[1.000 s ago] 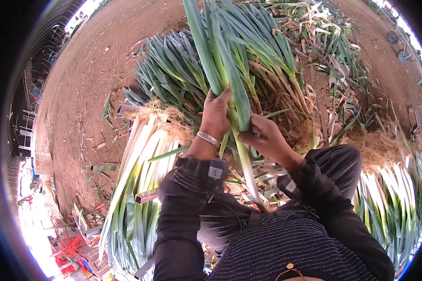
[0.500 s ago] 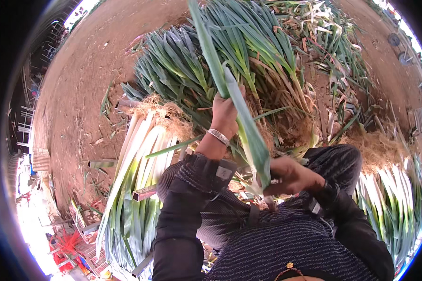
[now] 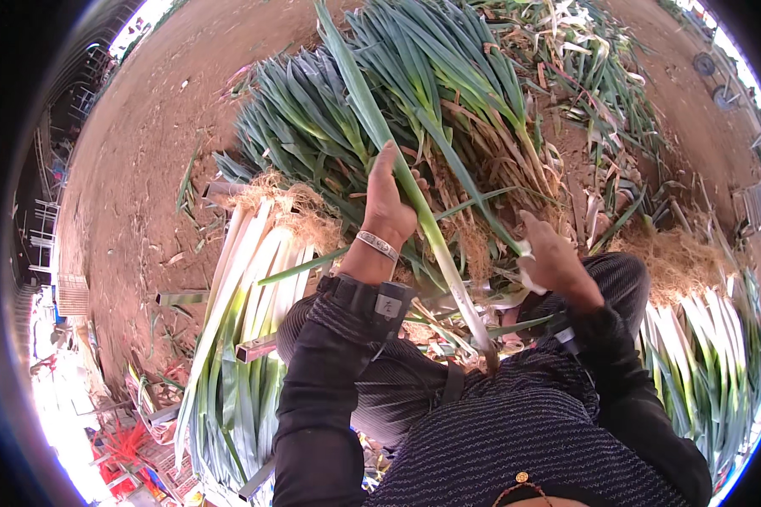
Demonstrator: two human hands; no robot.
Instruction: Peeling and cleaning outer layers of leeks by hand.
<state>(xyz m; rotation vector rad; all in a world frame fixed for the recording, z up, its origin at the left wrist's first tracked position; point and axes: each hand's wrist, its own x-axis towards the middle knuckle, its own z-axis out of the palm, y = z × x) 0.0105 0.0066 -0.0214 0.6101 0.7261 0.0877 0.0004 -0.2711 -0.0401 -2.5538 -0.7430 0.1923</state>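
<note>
Left hand's wrapped round a leek slanting above my lap, root end hard to make out. Right hand's gripping a leaf, fingertips partly hidden; tons of open dirt off left.

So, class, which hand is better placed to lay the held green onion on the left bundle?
Probably the left hand: it holds the green onion, nearer that bundle; the right hand is farther, at a leaf's pale end.
</note>
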